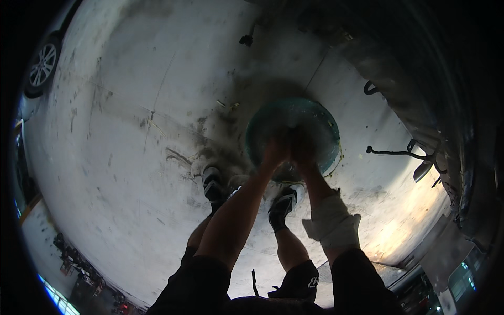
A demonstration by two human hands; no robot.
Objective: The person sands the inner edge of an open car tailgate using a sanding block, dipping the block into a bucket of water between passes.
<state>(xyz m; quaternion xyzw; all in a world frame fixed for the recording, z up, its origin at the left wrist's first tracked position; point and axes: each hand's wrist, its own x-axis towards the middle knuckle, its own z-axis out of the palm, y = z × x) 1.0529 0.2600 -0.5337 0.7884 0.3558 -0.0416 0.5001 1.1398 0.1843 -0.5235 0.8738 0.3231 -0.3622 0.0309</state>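
Both my arms reach down to a round green tub (255, 123) on the floor just ahead of my feet. Over the tub's middle, my left hand (277, 149) and my right hand (303, 148) are close together, touching or nearly so. Deep shadow and blur hide the fingers, so I cannot tell whether they hold anything. The inside of the tub is dark and its contents do not show. A pale grey cloth (334, 221) is wrapped around my right forearm.
The pale floor (121, 173) has dark stains and cracks. My shoes (212, 184) stand near the tub. A car wheel (43, 65) shows at the far left. On the right, a dark bent bar (391, 152) juts out from a dark vehicle-like body. A small black piece (246, 40) lies ahead.
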